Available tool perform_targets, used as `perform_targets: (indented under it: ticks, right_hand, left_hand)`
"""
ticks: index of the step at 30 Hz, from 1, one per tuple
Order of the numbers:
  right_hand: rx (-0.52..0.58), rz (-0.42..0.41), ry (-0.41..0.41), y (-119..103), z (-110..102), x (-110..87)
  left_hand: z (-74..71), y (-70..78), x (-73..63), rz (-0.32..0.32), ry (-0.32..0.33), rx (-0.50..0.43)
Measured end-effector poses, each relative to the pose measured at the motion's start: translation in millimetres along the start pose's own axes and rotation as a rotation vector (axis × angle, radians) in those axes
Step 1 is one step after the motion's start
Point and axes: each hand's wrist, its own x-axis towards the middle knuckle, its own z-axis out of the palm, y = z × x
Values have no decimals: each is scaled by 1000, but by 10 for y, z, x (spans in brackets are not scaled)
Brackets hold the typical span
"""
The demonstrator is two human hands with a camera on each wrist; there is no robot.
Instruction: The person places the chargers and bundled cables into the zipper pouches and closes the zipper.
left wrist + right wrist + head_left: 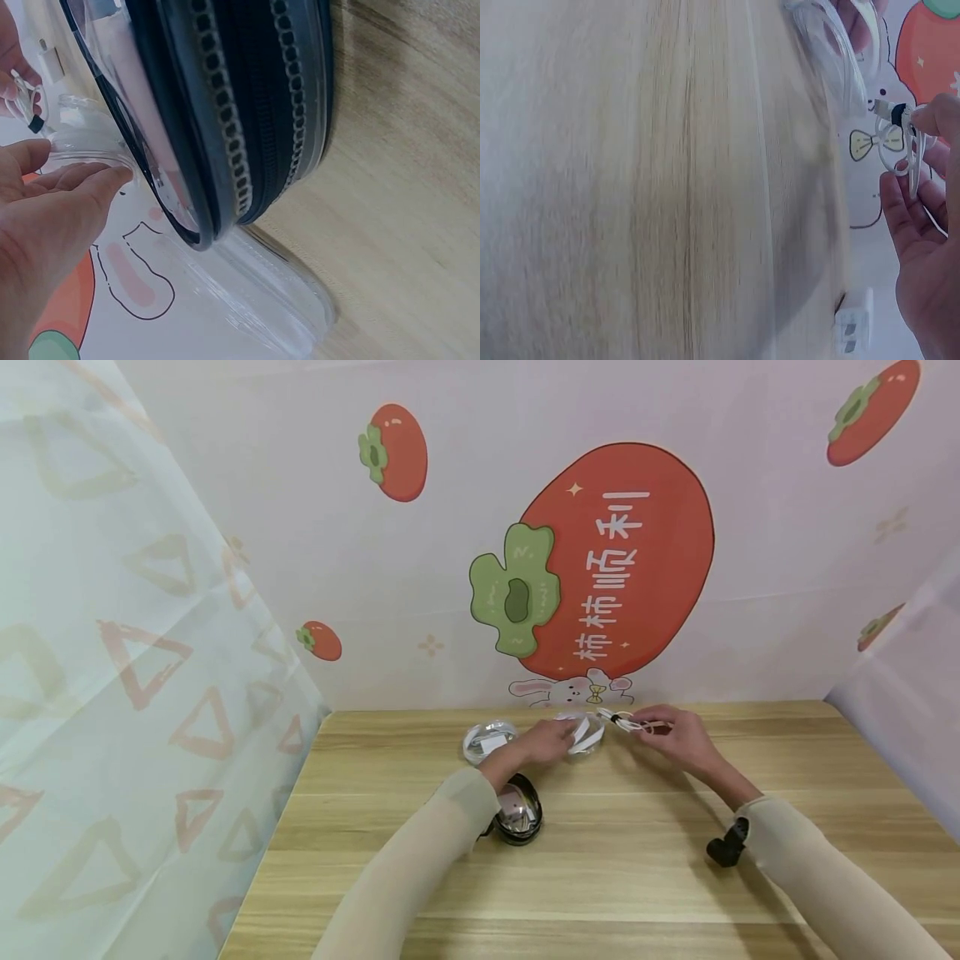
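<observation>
My left hand point(547, 742) pinches the rim of a small clear pouch point(588, 737) with white edging near the table's back edge. In the left wrist view, the thumb and fingers lie on either side of the pouch's rim. Just to the right, my right hand point(682, 743) holds a looped white cable point(913, 154) between thumb and fingers. A black tie point(900, 115) binds the cable, and its white plug end points toward the pouch. In the head view, the cable's end is right beside the pouch.
A round clear case point(517, 810) with black trim and a zip stands below my left wrist, with items inside. Behind it, left of my left hand, lies a clear round pouch point(480, 740) holding something white. A white charger plug point(853, 328) lies near the back wall.
</observation>
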Motion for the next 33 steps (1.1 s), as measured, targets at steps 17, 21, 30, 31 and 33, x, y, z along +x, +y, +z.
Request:
perform_targets:
  ticks: [17,21,30,31,33]
  right_hand:
    - [-165,-88,-58,-138,149,100]
    - [-195,-110,-70,-143,152,116]
    - [-281,-129,-141,-132,214,164]
    - [-300,-135,-141,-135,224,168]
    - [-331,-143,-139,-143,242,177]
  left_hand:
    - [-2,-25,-24,-21,23,-104]
    - [-4,-39,-32,-43,36,-162]
    - [3,-81,-42,-37,72,-255]
    - [0,-83,-49,-23,78,-256]
    - [-6,-90,-64,11,85,-252]
